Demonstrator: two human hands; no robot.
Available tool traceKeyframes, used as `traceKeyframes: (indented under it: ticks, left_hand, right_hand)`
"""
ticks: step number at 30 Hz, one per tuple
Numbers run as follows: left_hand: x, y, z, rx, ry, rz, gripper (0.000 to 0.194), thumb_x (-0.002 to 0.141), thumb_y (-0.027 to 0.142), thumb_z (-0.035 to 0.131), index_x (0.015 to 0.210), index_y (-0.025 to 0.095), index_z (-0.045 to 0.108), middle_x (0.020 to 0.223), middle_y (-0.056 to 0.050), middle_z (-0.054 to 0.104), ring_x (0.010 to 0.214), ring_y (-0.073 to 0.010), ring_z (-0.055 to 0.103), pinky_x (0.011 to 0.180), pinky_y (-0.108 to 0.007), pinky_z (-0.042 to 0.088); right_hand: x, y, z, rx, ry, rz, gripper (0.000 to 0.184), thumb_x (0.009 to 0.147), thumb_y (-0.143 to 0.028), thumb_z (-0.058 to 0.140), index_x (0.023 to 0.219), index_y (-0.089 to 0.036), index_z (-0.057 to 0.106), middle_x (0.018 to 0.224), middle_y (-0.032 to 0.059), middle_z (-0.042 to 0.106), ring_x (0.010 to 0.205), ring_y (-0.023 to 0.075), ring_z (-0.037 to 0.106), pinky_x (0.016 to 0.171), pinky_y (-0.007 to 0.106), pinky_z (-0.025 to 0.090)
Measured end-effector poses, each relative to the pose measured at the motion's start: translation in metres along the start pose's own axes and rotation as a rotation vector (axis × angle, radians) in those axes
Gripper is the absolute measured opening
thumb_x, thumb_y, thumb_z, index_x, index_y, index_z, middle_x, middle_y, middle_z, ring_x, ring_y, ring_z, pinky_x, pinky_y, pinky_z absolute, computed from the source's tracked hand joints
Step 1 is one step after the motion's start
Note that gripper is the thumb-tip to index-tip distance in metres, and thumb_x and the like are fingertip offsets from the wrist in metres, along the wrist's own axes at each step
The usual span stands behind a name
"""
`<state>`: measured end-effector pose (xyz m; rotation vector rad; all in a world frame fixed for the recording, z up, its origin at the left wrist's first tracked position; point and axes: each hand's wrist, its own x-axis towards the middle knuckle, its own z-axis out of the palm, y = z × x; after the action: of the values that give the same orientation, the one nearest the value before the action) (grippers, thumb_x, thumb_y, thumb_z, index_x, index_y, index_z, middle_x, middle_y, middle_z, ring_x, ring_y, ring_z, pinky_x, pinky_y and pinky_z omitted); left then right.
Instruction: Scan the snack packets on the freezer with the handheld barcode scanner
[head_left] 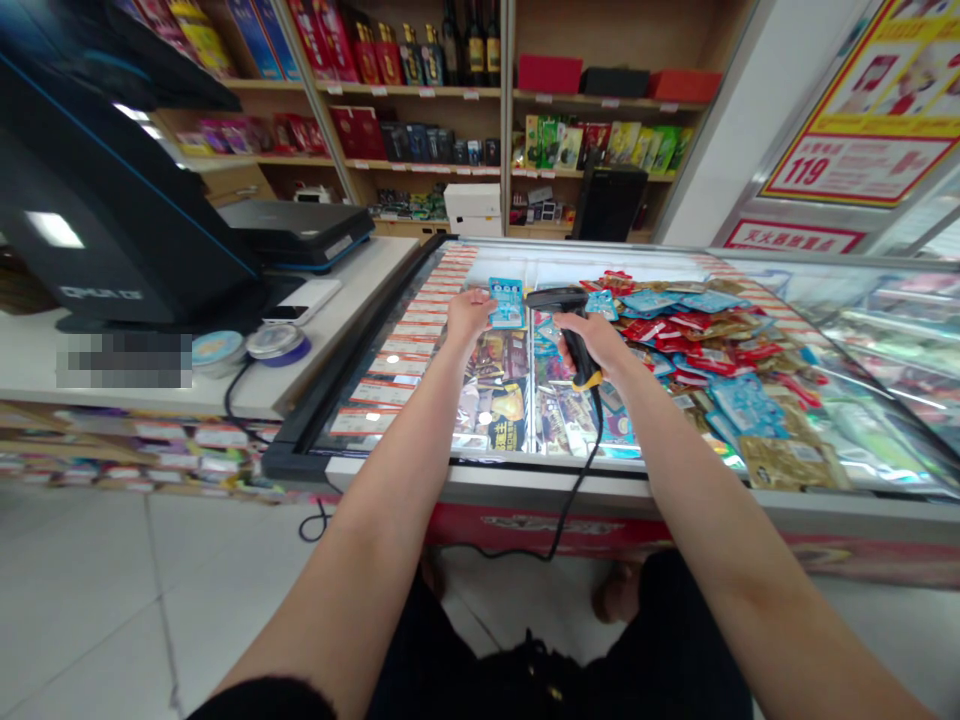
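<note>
Above the glass-topped freezer [480, 246], my left hand [471, 312] pinches a small blue snack packet [507, 304] by its left edge. My right hand [589, 340] is wrapped round a black barcode scanner [576, 350] with yellow at its grip end. The scanner's head points left toward the blue packet, with a small gap between them. A black cable [581, 480] hangs from the scanner's grip and loops below the freezer's front edge. Right of the scanner, a heap of red, blue and gold snack packets [686, 335] is spread over the glass.
At left, a white counter [360, 290] bears a dark checkout machine [112, 200], a black flat device [300, 232], and two round tubs, one purple-sided [279, 345]. Wooden shelves [420, 90] with bottles and boxes stand behind. Price-label strips [390, 358] line the freezer's left side.
</note>
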<state>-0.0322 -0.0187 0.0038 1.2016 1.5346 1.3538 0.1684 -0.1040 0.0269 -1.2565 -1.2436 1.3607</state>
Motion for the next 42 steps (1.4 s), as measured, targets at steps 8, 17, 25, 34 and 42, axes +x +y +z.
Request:
traceKeyframes:
  ticks: [8, 17, 25, 34, 42]
  left_hand:
    - [0.019, 0.008, -0.051, 0.128, 0.143, -0.036, 0.006, 0.07, 0.018, 0.067, 0.075, 0.014, 0.068, 0.055, 0.003, 0.052, 0.054, -0.0103, 0.052, 0.054, -0.021, 0.044]
    - [0.017, -0.011, -0.134, 0.851, 0.26, -0.033, 0.028, 0.071, 0.029, 0.073, 0.096, 0.016, 0.075, 0.106, -0.017, 0.076, 0.107, -0.0368, 0.069, 0.092, -0.044, 0.054]
    - [0.001, -0.002, -0.116, 1.111, 0.198, -0.05, 0.042, 0.076, 0.033, 0.073, 0.114, 0.016, 0.071, 0.125, -0.021, 0.07, 0.121, -0.0393, 0.063, 0.099, -0.05, 0.051]
    - [-0.016, 0.02, -0.033, 0.999, 0.059, 0.151, 0.036, 0.086, 0.041, 0.063, 0.113, 0.019, 0.072, 0.12, -0.015, 0.073, 0.117, -0.0314, 0.066, 0.097, -0.039, 0.05]
    - [-0.024, 0.033, 0.06, 0.915, -0.185, 0.268, 0.031, 0.086, 0.042, 0.062, 0.102, 0.019, 0.075, 0.112, -0.014, 0.075, 0.112, -0.0281, 0.068, 0.093, -0.034, 0.05]
  right_hand:
    - [0.001, -0.003, -0.003, 0.108, 0.067, -0.06, 0.019, 0.083, -0.031, 0.066, 0.072, -0.018, 0.057, 0.048, 0.0017, 0.06, 0.032, 0.0134, 0.05, 0.031, 0.024, 0.042]
    - [-0.002, -0.01, -0.007, 0.182, 0.127, -0.067, 0.016, 0.086, -0.028, 0.06, 0.074, -0.018, 0.054, 0.046, -0.0006, 0.057, 0.032, 0.0128, 0.049, 0.029, 0.024, 0.04]
    - [0.002, -0.008, -0.012, 0.2, 0.142, -0.064, 0.014, 0.085, -0.029, 0.061, 0.078, -0.02, 0.053, 0.047, -0.0015, 0.058, 0.032, 0.013, 0.049, 0.031, 0.023, 0.04]
    - [-0.001, -0.019, -0.028, 0.235, 0.172, -0.079, 0.016, 0.086, -0.028, 0.061, 0.075, -0.019, 0.055, 0.048, -0.0002, 0.058, 0.033, 0.0131, 0.05, 0.031, 0.023, 0.042]
    - [-0.006, -0.021, -0.068, 0.241, 0.278, -0.131, 0.019, 0.083, -0.033, 0.066, 0.075, -0.018, 0.056, 0.049, 0.0003, 0.06, 0.034, 0.0127, 0.052, 0.031, 0.022, 0.043]
